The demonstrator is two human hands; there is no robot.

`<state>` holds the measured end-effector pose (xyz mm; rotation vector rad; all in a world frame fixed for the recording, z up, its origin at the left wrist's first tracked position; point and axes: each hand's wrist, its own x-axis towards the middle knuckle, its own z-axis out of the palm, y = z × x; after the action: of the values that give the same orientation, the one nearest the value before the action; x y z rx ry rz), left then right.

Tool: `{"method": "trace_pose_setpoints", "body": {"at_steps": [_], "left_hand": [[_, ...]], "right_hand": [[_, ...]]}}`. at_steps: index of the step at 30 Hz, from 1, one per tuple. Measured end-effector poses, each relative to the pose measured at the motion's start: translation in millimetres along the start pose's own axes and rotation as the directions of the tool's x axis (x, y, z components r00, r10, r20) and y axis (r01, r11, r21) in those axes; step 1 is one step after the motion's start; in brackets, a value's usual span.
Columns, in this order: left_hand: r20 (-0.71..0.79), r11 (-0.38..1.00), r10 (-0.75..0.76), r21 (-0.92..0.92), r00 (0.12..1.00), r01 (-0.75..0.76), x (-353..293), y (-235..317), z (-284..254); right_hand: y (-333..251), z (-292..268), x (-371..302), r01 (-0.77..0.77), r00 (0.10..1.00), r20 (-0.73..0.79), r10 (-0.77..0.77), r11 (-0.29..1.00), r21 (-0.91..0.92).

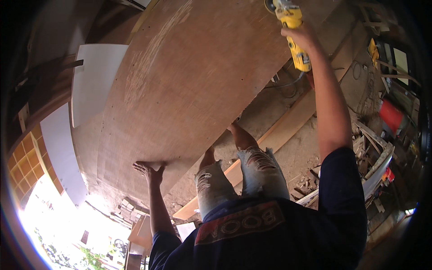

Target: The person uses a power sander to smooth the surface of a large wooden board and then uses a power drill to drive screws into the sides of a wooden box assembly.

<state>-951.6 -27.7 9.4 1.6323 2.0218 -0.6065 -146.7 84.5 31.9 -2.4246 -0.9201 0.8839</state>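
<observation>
A large plywood sheet [193, 76] lies in front of me, with a pale, scraped streak along its far left part. My left hand [149, 172] rests on the near left part of the sheet, palm down and fingers spread. Up at the far right, my right hand [302, 37] is wrapped round the body of a yellow angle grinder [298, 53]. The grinder's head and dark disc [270, 5] point toward the far edge of the view, over the right side of the sheet. Whether the disc touches the wood I cannot tell.
A long board [288, 123] lies on the floor beside my legs. Wood scraps [310, 182] pile up at right, near a red object [390, 116]. White panels [96, 83] stand left of the sheet. A grey cable [288, 84] trails below the grinder.
</observation>
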Motion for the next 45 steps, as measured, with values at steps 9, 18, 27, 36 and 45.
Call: {"method": "trace_pose_setpoints", "body": {"at_steps": [9,18,27,36,45], "left_hand": [[-0.033,0.998,0.037,0.044,0.999,-0.036,2,-19,9],[-0.028,1.000,-0.023,-0.010,0.999,0.023,2,-26,4],[0.016,0.333,0.902,-0.660,0.431,-0.673,-131,92,-2],[-0.018,0.253,0.940,-0.637,0.342,-0.728,-206,132,-57],[0.135,0.253,0.965,-0.706,0.225,-0.661,-220,163,-23]], "right_hand": [[36,97,-246,-0.066,0.993,0.088,0.078,0.989,-0.131],[-62,211,-411,0.210,0.968,0.151,-0.201,0.977,-0.046],[-96,183,-465,-0.037,0.998,-0.036,0.047,0.970,0.242],[-92,186,-489,-0.187,0.921,0.005,0.388,0.432,0.882],[-24,177,-511,-0.194,0.823,0.124,0.555,0.069,0.979]]}}
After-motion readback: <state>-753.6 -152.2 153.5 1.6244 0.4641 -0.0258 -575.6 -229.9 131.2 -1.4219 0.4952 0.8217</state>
